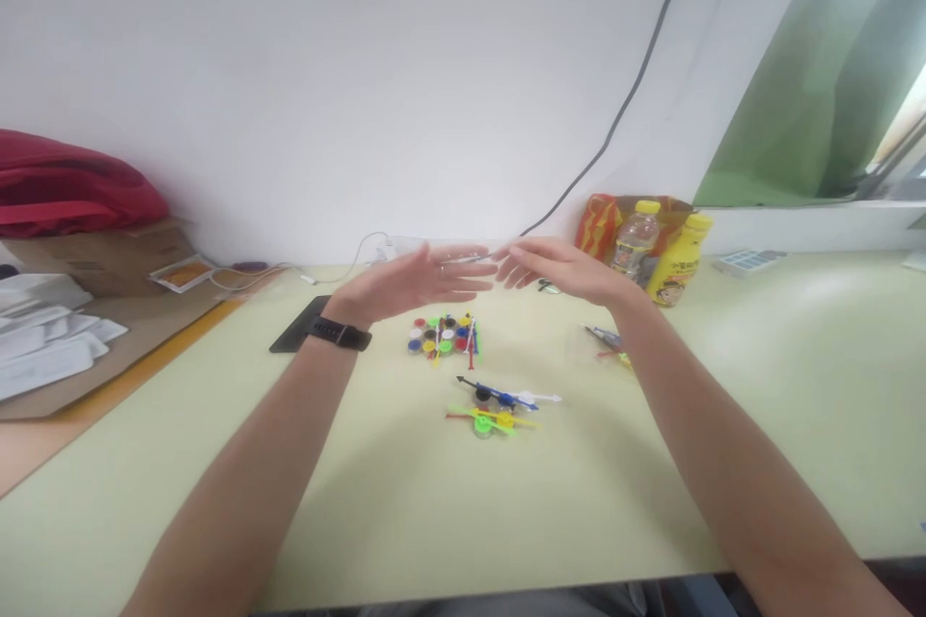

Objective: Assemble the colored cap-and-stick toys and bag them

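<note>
My left hand, with a black watch on its wrist, is held above the table with its fingers stretched out to the right. A thin, shiny, see-through thing lies along the top of those fingers; its kind is unclear. My right hand meets its right end with bent fingers, thumb and forefinger close together. Below stands a cluster of coloured round discs with thin pointers. Nearer me lie several spinner arrows on round bases, including a blue arrow and a green arrow.
More arrows lie by my right forearm. Behind are a clear bottle, a yellow bottle and a red-yellow bag. A black flat pad, a cardboard box and white papers are at left.
</note>
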Motion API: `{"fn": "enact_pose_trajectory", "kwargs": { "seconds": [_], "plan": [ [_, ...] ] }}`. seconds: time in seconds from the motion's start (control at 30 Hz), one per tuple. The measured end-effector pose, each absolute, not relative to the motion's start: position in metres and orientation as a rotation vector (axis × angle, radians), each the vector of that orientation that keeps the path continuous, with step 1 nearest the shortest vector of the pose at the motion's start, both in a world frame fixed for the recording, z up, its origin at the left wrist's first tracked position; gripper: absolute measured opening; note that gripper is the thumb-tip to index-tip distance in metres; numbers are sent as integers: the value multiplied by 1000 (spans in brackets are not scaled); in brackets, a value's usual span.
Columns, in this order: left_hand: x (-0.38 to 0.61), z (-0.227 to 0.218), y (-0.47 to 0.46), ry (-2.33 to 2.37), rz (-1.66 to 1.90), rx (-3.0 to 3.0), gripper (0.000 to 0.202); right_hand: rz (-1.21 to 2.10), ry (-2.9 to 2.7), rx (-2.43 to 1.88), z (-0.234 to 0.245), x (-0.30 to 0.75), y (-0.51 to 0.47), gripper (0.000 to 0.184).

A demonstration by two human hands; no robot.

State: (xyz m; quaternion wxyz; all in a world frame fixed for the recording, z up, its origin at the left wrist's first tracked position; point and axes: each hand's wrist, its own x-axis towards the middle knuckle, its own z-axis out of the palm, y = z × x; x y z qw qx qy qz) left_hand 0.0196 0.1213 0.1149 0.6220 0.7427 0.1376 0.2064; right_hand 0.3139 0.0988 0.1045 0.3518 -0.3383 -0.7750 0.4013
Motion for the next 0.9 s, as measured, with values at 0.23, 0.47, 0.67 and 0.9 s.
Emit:
{"fn": "enact_pose_trajectory", "kwargs": {
  "seconds": [0.23, 0.47, 0.67, 0.9],
  "plan": [
    [33, 109, 118, 163, 402, 1727, 100, 1402, -1925, -815, 111, 317, 95, 78],
    [37, 122, 99, 252, 292, 1886, 78, 1412, -2014, -982, 104, 321, 100, 82],
    [24, 132, 109, 851, 410, 2253, 42, 1185, -2333, -1563, 86, 324, 111, 52],
    [13, 137, 116, 1107, 666, 2400, 28, 1259, -2830, -1439, 77, 275, 97, 72]
  ]
}}
